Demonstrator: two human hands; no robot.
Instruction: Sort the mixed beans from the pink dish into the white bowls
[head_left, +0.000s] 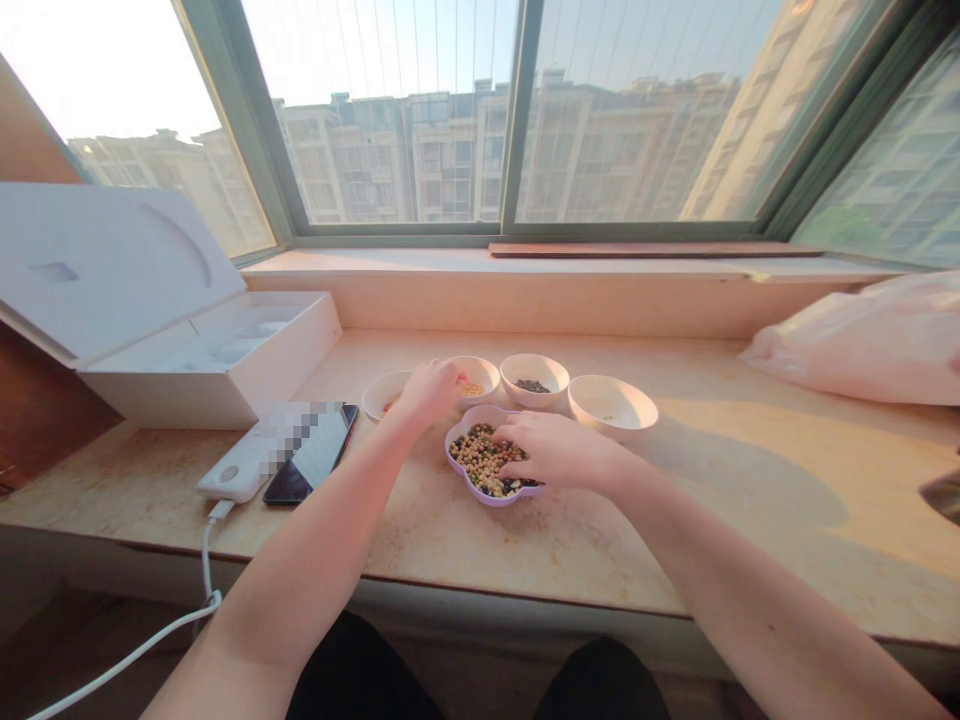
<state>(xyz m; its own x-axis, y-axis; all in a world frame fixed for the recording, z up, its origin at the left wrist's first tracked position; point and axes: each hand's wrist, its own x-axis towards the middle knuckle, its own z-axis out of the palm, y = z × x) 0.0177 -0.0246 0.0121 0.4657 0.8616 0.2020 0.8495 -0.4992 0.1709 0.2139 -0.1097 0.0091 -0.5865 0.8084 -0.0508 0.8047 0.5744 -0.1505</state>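
We see the left hand (431, 392) with its fingers bunched together, tips down at the rim of a small white ceramic bowl (484, 372). The bowl holds yellow grains, and the hand covers part of it, so we cannot tell whether the fingers pinch anything. The right hand (559, 450) lies over a lobed, flower-shaped dish with a purple rim (469, 417), its fingers (514, 470) slightly spread and pressed into a heap of mixed beans (476, 458). Pale round beans dominate the heap, with dark ones among them; the hand hides part of it, and we cannot tell whether any are gripped.

The dish sits on a mottled, polished stone bench (442, 545), just in front of three more glazed white bowls. One at the left (381, 395) shows a reddish bit, partly hidden by the left hand. Another (534, 378) holds dark seeds, and the widest (611, 405) shows only a little at the bottom.

Further left lie a white power bank (240, 470) with a white cable (204, 560) and a black phone (311, 455), both partly pixelated. An open white cardboard box (210, 370) stands beyond them, while a crumpled pink plastic bag (862, 345) lies at the right, cut off by the frame.
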